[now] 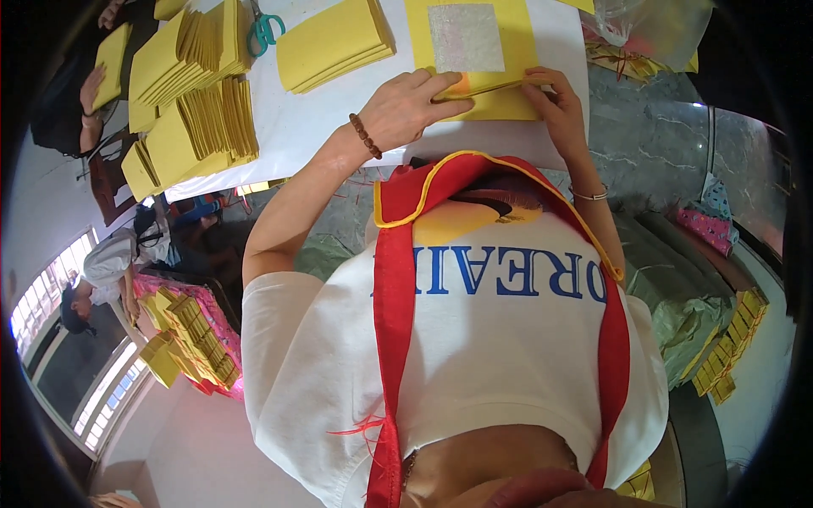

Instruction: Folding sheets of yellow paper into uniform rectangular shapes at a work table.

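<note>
At the table's near edge, a sheet of yellow paper (518, 38) lies with a pale silvery square (466, 38) on its upper face. Its near part is turned up into a narrow fold, and more yellow paper shows below. My left hand (411, 108), with a brown bead bracelet at the wrist, grips the fold's left end between thumb and fingers. The fold's right end is pinched between the thumb and fingers of my right hand (557, 106). Left of the sheet lies a stack of folded yellow papers (334, 46), apart from my hands.
Teal-handled scissors (265, 34) lie beside fanned piles of folded yellow paper (190, 110) on the white-covered table (296, 127). At far left, another person's hand (91, 89) touches yellow paper. A further person (114, 258) works by bundled yellow papers (199, 339). Clear plastic (652, 30) sits right of the table.
</note>
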Demonstrator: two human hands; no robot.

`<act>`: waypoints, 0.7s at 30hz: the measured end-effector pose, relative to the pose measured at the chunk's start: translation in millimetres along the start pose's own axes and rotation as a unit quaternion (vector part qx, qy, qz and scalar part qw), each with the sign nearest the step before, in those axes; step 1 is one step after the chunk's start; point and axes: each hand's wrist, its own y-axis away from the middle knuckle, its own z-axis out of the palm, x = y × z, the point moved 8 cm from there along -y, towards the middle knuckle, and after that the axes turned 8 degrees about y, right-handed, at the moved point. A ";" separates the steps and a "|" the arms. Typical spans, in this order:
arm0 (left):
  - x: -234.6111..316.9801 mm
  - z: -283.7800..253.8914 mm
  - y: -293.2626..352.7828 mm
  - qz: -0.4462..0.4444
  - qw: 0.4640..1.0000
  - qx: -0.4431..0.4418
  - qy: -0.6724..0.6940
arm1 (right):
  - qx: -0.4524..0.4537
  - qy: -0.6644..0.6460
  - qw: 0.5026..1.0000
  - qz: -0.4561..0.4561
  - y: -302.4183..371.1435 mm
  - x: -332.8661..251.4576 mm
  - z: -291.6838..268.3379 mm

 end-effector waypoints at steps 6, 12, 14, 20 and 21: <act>-6.3 3.7 1.5 -0.015 0.997 -0.037 0.071 | 0.003 -0.026 1.000 0.003 0.9 -3.3 1.4; -15.0 -0.1 0.6 0.001 0.990 -0.028 0.136 | -0.012 -0.014 1.000 0.013 0.5 -1.9 0.2; -18.1 -0.2 1.8 0.008 0.989 -0.027 0.147 | -0.011 -0.012 1.000 0.010 0.7 -3.0 -0.2; -31.5 -5.9 3.8 -0.081 0.974 0.017 0.209 | -0.045 -0.057 0.997 -0.028 4.6 -9.6 -3.9; -30.6 -5.6 3.8 -0.081 0.974 0.016 0.209 | -0.057 -0.084 0.995 -0.017 7.2 -8.3 -2.1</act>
